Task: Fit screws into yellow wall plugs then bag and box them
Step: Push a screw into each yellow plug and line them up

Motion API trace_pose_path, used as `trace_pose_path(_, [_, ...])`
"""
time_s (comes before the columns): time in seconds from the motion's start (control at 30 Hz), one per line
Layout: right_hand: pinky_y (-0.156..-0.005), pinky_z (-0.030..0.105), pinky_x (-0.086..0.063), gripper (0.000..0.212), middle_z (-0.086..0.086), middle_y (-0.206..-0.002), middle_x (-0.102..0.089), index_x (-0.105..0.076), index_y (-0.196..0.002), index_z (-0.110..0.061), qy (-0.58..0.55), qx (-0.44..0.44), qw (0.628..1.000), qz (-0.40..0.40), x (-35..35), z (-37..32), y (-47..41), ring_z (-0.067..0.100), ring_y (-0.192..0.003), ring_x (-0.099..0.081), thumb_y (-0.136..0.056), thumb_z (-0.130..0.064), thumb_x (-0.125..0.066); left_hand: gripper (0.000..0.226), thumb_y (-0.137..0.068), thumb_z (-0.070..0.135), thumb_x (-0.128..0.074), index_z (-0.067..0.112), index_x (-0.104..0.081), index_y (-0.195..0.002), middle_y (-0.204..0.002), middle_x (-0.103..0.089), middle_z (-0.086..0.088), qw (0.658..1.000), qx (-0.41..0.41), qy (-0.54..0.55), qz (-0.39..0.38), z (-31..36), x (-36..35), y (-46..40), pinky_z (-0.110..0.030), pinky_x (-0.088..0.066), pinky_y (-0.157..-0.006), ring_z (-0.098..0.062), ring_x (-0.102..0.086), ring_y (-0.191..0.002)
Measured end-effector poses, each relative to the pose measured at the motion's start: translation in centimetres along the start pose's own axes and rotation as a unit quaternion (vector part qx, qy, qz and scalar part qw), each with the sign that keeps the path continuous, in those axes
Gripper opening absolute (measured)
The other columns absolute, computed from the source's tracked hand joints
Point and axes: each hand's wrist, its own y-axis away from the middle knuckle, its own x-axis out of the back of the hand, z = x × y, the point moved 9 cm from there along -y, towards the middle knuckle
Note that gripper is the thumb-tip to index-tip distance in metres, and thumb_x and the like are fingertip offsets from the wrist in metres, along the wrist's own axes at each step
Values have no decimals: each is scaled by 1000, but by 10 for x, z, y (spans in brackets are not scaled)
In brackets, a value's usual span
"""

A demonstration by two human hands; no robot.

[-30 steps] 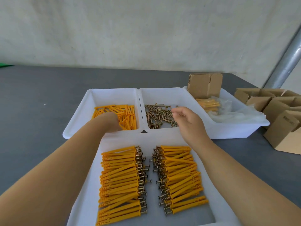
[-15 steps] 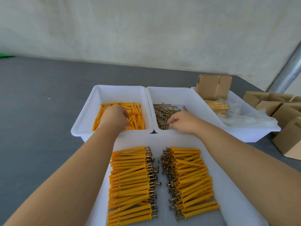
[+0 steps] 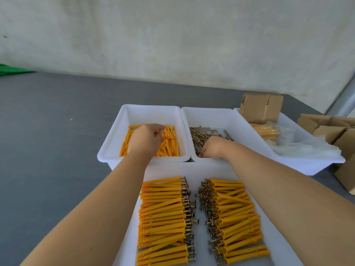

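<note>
1. Left hand [image 3: 146, 138]: reaches into the left bin [image 3: 113, 144] at 11 o'clock and lies on the loose wall plugs [image 3: 169, 143]. The fingers are curled down into the pile; whether they hold a plug cannot be told.
2. Right hand [image 3: 214, 146]: reaches into the middle bin [image 3: 226, 117] at 12 o'clock, at its near edge, over the loose screws [image 3: 199, 134]. The fingertips are bunched together and point down among the screws; whether they pinch one cannot be told.
3. Near tray [image 3: 276, 237]: lies at 6 o'clock, touching the near walls of both bins. It carries two rows of finished plugs with screws fitted.
4. Left row [image 3: 163, 217]: plug tips point to 9 o'clock, screw heads face the tray centre.
5. Right row [image 3: 236, 219]: plug tips point to 3 o'clock, screw heads face the tray centre. A bare strip separates the two rows.
6. Right bin [image 3: 307, 162]: stands at 2 o'clock, just beside the middle bin. It contains a bagged bundle of plugs [image 3: 266, 131], loose clear bags [image 3: 307, 144] and an upright cardboard box [image 3: 261, 107].
7. More cardboard boxes [image 3: 330, 129]: stacked at 3 o'clock on the grey table [image 3: 48, 131], beyond the right bin.
</note>
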Motion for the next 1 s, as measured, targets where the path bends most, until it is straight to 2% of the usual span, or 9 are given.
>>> trace_pose_path(0.13, [-94,36,-53,27,10,-112,-70,-74,-108,-6,-67,21,992,103,14,9,-2,26,-106,-64,-95,-27,-63,32,-102,15,-44,23,-65,-124,-92,-71,-3,1000,11,-3,-8,-2,-2,1,-31,-55,-63,-19,-69,-77])
trace_pose_path(0.23, [-86,34,-53,20,8,-94,-71,-77,-97,-8,-140,36,977,158,21,23,0,24,-91,-65,-94,-24,-66,32,-102,14,-43,23,-66,-122,-92,-70,-3,1000,11,-16,1,-1,-1,0,-33,-57,-65,-21,-69,-74])
trace_pose_path(0.4, [-58,30,-32,41,3,-61,-47,-60,-64,-10,-178,72,960,206,29,35,11,18,-60,-44,-100,-29,-57,24,-100,16,-49,25,-67,-114,-92,-71,3,999,2,-39,16,2,1,1,-25,-49,-57,-10,-62,-69])
trace_pose_path(0.5, [-68,26,-41,27,3,-73,-62,-75,-94,-4,-283,114,917,257,39,40,30,13,-69,-53,-100,-24,-58,18,-98,14,-53,26,-67,-100,-88,-70,2,1000,-6,-13,24,10,7,4,-26,-52,-55,-14,-64,-69])
trace_pose_path(0.57, [-87,26,-51,23,0,-98,-74,-72,-118,-12,-371,139,875,276,44,41,47,9,-88,-65,-97,-16,-62,20,-96,11,-53,27,-65,-94,-90,-68,4,998,0,38,48,18,19,6,-24,-49,-51,-15,-64,-67])
trace_pose_path(0.6, [-90,27,-54,31,-2,-97,-75,-67,-126,-15,-414,152,852,280,45,43,55,9,-90,-68,-95,-13,-65,20,-96,11,-54,27,-65,-92,-90,-66,7,997,-1,60,57,25,26,8,-22,-46,-50,-13,-63,-66])
trace_pose_path(0.7, [-62,16,-54,55,-8,-85,-77,-46,-144,-26,-534,182,784,256,45,45,78,9,-80,-74,-95,-9,-64,18,-94,12,-61,25,-68,-85,-84,-66,12,991,-26,128,22,60,30,20,-24,-53,-56,-8,-64,-67])
trace_pose_path(0.87, [-58,22,-56,41,2,-90,-77,-49,-132,-28,-637,226,689,263,40,41,110,22,-80,-76,-98,-7,-59,12,-88,2,-67,14,-69,-88,-77,-75,-4,950,-5,274,-150,99,6,68,-27,-60,-61,-13,-72,-66])
trace_pose_path(1.0, [-66,28,-60,36,2,-88,-77,-47,-126,-23,-632,234,680,289,35,30,120,20,-82,-75,-97,-5,-59,10,-89,2,-68,6,-64,-97,-86,-75,-13,917,22,354,-179,100,-14,95,-32,-60,-67,-22,-75,-77])
